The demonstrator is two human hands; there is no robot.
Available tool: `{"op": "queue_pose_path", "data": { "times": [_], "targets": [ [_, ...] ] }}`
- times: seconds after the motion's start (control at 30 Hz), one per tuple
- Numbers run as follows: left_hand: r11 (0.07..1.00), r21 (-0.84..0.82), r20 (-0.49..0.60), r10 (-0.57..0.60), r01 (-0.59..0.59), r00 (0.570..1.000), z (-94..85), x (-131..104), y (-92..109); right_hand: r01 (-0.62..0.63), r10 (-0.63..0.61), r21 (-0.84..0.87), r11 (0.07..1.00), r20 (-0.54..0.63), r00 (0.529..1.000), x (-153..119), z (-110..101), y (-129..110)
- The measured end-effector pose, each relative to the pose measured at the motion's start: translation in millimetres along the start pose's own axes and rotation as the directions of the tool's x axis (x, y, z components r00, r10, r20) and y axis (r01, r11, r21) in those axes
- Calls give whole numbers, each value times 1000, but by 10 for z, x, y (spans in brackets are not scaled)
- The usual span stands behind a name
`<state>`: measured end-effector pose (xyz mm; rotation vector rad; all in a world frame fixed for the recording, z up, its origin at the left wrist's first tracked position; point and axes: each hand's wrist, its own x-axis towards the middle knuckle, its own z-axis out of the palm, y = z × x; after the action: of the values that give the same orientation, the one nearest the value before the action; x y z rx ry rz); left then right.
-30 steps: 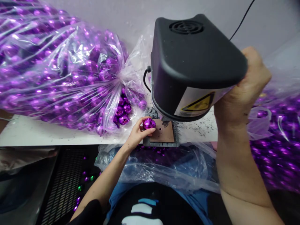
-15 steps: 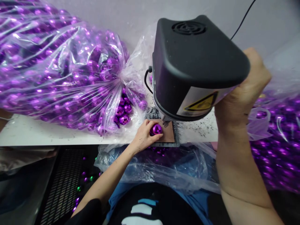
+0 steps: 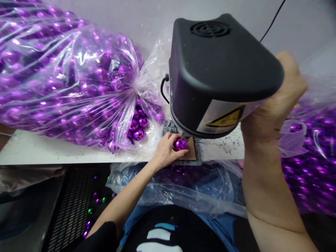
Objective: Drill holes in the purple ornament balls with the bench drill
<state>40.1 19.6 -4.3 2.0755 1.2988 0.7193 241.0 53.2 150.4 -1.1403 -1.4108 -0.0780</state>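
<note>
A shiny purple faceted ball [image 3: 180, 144] sits between the thumb and fingers of my left hand [image 3: 166, 148]. My hand holds it over a brown pad on a dark base plate [image 3: 197, 154] near the table's front edge. Directly above stands a black-housed bench machine [image 3: 223, 66], which looks like a drill press, with a vent on top and a yellow warning label. Part of a light metal shaft shows under the housing, close to the ball. My right hand [image 3: 285, 89] is raised and closed at the machine's right side; its fingers and whatever they grip are hidden behind the housing.
A big clear bag [image 3: 78, 80] full of purple balls lies on the left, with several loose balls [image 3: 139, 134] by its neck. More purple balls [image 3: 309, 178] are bagged on the right. Dark shavings litter the white table [image 3: 65, 150]. Clear plastic [image 3: 189, 190] covers my lap.
My left hand and the purple ball have shifted slightly right, closer beneath the machine's shaft. My right hand stays in nearly the same place beside the housing.
</note>
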Motion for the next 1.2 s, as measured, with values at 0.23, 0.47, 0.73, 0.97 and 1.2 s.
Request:
{"op": "queue_pose_path", "data": {
  "times": [0.23,0.47,0.73,0.97,1.2],
  "targets": [
    [998,41,-57,47,-45,997,98,63,4,-2,2,-24,1000,15,1000,2,-22,-28],
    [1000,-10,-90,26,-27,996,224,27,-21,-27,27,31,999,15,1000,6,-23,-40],
    [995,-101,-77,7,-15,997,217,9,-15,58,-75,-180,982,-88,993,-207,-125,-171],
    [986,-167,-57,-12,3,998,249,-5,-40,154,-169,-85,984,-213,962,-806,-212,-145],
    [977,-208,-36,-50,42,998,264,-14,-53,44,-52,-78,996,-113,992,-1032,-282,-71]
  ]
}}
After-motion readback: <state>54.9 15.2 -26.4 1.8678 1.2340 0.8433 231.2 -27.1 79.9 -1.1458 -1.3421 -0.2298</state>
